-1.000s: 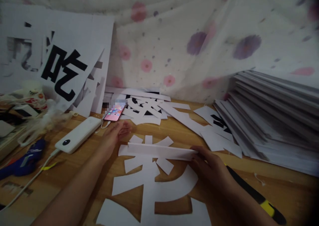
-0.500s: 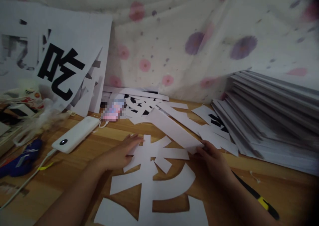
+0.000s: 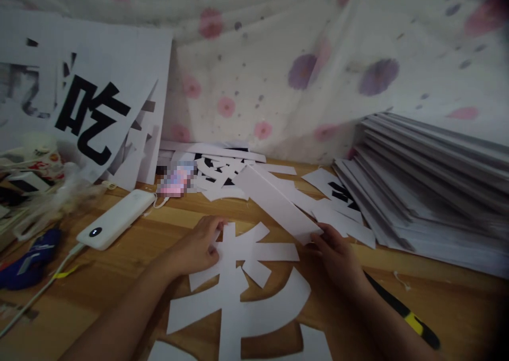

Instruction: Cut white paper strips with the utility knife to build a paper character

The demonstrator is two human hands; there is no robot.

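A large white cut-out character [image 3: 230, 297] lies on the wooden table in front of me, its lower end running out of the picture. My left hand [image 3: 199, 247] is at its upper left, fingers curled, thumb and fingertips closed on the strokes there. My right hand [image 3: 338, 252] pinches the near right corner of a white rectangular strip [image 3: 278, 207], whose far end is over the other scraps. The strip slants from upper left to lower right, just beyond the cut-out.
White scraps [image 3: 222, 173] and a phone [image 3: 177, 178] lie at the back. At left are a power bank [image 3: 117, 220], a blue-handled tool [image 3: 29, 260] and a plastic bag [image 3: 59, 191]. Stacked boards [image 3: 429, 191] stand right, and a black-yellow cutter [image 3: 417, 324] lies under my right forearm.
My left fingers have gone from stretched out to curled on the cut-out. The cut-out has slid slightly toward me. My right hand keeps holding the strip, nearly still.
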